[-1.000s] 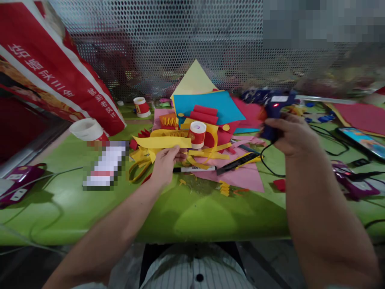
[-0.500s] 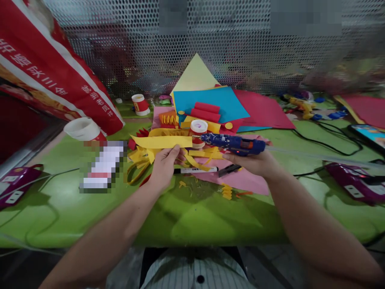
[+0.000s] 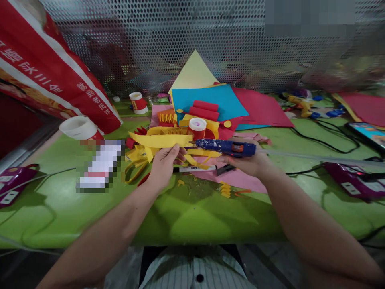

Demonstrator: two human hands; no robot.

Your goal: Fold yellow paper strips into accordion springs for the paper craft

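Yellow paper, cut as a long strip (image 3: 153,140), stretches leftward from our left grip (image 3: 165,162), which is closed on its lower edge near the right end, thumb on top and the fingers partly hidden. Our right grip (image 3: 255,160) is wrapped round a blue glue gun (image 3: 222,147), whose body hides most of the fingers, so we cannot make out the trigger. The gun's nozzle points toward the left grip and overlaps the strip's right end in our view; we cannot tell whether the two touch. Just beyond the nozzle, a red and white paper cup (image 3: 197,130) has its lower part covered by the gun. Left of our left grip, coarse pixels mask a pale oblong (image 3: 100,164); far right of our right grip, a bright screen (image 3: 367,135) is cut off.

Our strip is smooth and matt, tapering to a point at its far left. Between the grips and nearer to us, a slim marker (image 3: 197,168) lies beside rough pink paper (image 3: 243,184). Beyond both grips, a flat blue sheet (image 3: 207,98) bears rounded red paper rolls (image 3: 205,106). Glossy green desk (image 3: 195,228) spreads below our grips.
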